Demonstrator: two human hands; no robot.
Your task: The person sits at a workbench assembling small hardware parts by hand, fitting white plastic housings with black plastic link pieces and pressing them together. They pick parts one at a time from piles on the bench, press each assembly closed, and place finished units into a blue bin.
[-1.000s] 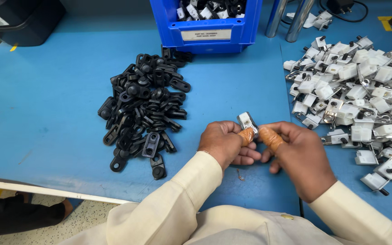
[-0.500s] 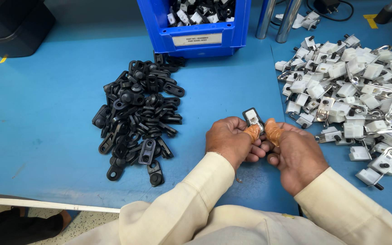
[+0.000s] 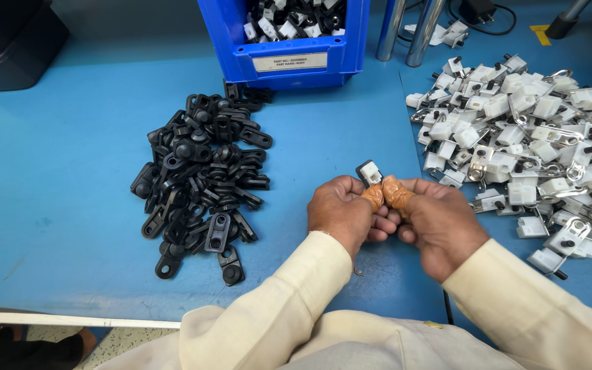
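— cream sleeves come in from the near edge of the blue table [image 3: 70, 205]. my left hand [image 3: 340, 214] and right hand [image 3: 436, 223] meet knuckle to knuckle just above it, both pinching one small black-and-white part [image 3: 369, 172] that pokes up between the rubber-capped fingertips [image 3: 393, 193].

— why held up off the table?

— i'd judge so both thumbs can press on it; the caps give grip. neither hand is slack, both are clamped on that piece.

— and the piles?

— black plastic links [image 3: 203, 178] heap to the left, white clips [image 3: 529, 137] spread along the right edge, each near its own hand. farther back, at the far edge, a blue bin [image 3: 289, 58] holds assembled pieces.
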